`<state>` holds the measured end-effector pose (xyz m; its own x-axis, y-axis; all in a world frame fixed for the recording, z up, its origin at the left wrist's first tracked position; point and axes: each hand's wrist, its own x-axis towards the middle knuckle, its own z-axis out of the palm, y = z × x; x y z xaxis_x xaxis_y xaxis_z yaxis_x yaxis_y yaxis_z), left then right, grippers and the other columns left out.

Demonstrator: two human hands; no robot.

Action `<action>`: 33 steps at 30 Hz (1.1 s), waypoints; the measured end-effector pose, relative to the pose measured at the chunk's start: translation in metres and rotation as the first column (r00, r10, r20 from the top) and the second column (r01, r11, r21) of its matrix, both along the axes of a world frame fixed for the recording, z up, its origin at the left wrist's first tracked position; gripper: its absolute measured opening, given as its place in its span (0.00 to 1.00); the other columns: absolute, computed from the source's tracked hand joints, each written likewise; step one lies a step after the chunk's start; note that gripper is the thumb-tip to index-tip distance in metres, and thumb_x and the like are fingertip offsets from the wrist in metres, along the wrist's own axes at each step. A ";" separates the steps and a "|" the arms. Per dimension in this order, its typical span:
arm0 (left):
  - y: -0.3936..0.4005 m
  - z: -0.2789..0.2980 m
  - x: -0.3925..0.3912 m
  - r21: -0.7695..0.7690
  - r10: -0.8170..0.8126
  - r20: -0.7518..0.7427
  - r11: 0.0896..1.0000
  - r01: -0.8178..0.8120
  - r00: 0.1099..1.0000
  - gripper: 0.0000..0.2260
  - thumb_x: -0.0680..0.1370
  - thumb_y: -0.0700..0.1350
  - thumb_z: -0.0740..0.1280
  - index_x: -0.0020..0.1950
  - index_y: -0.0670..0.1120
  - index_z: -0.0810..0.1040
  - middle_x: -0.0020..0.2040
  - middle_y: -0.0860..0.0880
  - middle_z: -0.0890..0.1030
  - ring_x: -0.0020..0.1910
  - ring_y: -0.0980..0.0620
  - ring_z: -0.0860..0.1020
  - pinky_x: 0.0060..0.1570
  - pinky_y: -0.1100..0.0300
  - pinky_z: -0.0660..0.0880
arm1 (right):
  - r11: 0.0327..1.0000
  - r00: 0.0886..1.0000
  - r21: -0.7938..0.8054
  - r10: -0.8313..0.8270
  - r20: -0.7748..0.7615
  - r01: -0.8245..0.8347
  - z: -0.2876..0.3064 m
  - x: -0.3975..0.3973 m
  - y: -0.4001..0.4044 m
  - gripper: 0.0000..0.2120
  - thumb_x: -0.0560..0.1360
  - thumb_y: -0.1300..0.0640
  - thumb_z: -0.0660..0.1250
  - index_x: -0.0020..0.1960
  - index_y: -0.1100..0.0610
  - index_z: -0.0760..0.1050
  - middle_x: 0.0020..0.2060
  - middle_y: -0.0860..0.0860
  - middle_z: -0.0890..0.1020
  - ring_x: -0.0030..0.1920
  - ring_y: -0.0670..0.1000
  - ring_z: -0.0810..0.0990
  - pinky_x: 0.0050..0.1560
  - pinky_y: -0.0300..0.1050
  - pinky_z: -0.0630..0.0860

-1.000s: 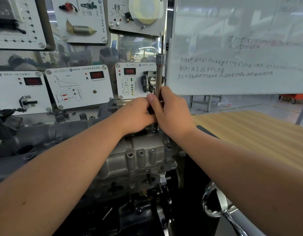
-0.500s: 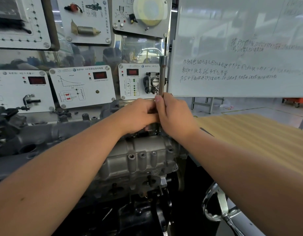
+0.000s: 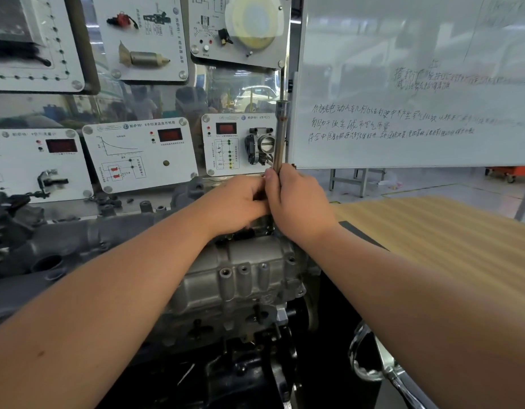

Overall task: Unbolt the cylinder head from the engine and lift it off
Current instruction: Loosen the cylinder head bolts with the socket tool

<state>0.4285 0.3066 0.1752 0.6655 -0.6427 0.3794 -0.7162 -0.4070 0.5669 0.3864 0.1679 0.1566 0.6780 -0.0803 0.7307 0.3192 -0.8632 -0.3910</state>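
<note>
Steel socket bar (image 3: 280, 134) upright; whiteboard (image 3: 414, 84) just beside it.

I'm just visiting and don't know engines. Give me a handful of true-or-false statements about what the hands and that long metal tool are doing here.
1. Both hands grip the long metal tool. True: left hand and right hand wrap its lower part.
2. The tool lies flat on the wooden table. False: it stands upright above the engine; the table is off to the right.
3. A whiteboard with handwriting stands behind the tool. True.
4. The tool's top end carries a handle. False: the top is bare.
5. The right hand rests on the table. False: it holds the tool.
</note>
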 end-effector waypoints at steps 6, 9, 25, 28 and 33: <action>-0.002 -0.001 0.007 -0.052 0.044 0.044 0.998 -0.042 0.998 0.19 0.76 0.40 0.71 0.36 0.66 0.79 0.37 0.55 0.84 0.35 0.56 0.81 0.38 0.61 0.76 | 0.995 0.993 -0.010 0.096 0.074 -0.095 0.000 -0.006 0.002 0.11 0.84 0.50 0.62 0.52 0.59 0.69 0.34 0.49 0.74 0.36 0.54 0.73 0.34 0.48 0.65; -0.001 -0.003 0.008 -0.051 0.026 0.016 0.998 -0.025 1.000 0.18 0.78 0.37 0.68 0.35 0.59 0.78 0.28 0.60 0.80 0.25 0.64 0.75 0.29 0.68 0.70 | 0.998 0.998 -0.029 0.051 0.045 -0.050 -0.002 -0.003 0.000 0.12 0.84 0.51 0.59 0.46 0.57 0.64 0.30 0.46 0.68 0.30 0.50 0.68 0.30 0.48 0.58; -0.001 -0.001 0.002 0.026 0.023 0.020 0.999 -0.024 1.000 0.12 0.80 0.39 0.67 0.40 0.55 0.76 0.27 0.57 0.80 0.24 0.63 0.75 0.27 0.70 0.70 | 0.998 0.998 0.030 0.059 0.006 -0.059 -0.002 -0.003 0.000 0.17 0.85 0.50 0.58 0.38 0.50 0.60 0.30 0.45 0.69 0.31 0.47 0.68 0.35 0.47 0.59; 0.000 -0.001 0.000 0.003 0.002 -0.009 1.000 -0.002 1.000 0.13 0.81 0.40 0.67 0.40 0.55 0.77 0.27 0.56 0.80 0.24 0.61 0.75 0.27 0.69 0.70 | 0.999 0.999 0.013 0.031 -0.023 -0.031 -0.002 -0.001 -0.001 0.16 0.85 0.50 0.55 0.40 0.52 0.62 0.30 0.45 0.68 0.33 0.52 0.69 0.37 0.48 0.58; 0.000 0.001 0.000 -0.006 0.036 0.062 0.999 -0.036 0.997 0.14 0.77 0.39 0.70 0.40 0.57 0.76 0.32 0.62 0.82 0.28 0.63 0.77 0.28 0.71 0.70 | 0.997 0.996 -0.003 0.083 0.036 -0.083 -0.002 -0.004 0.000 0.12 0.84 0.48 0.59 0.46 0.53 0.64 0.30 0.44 0.70 0.33 0.52 0.72 0.34 0.50 0.63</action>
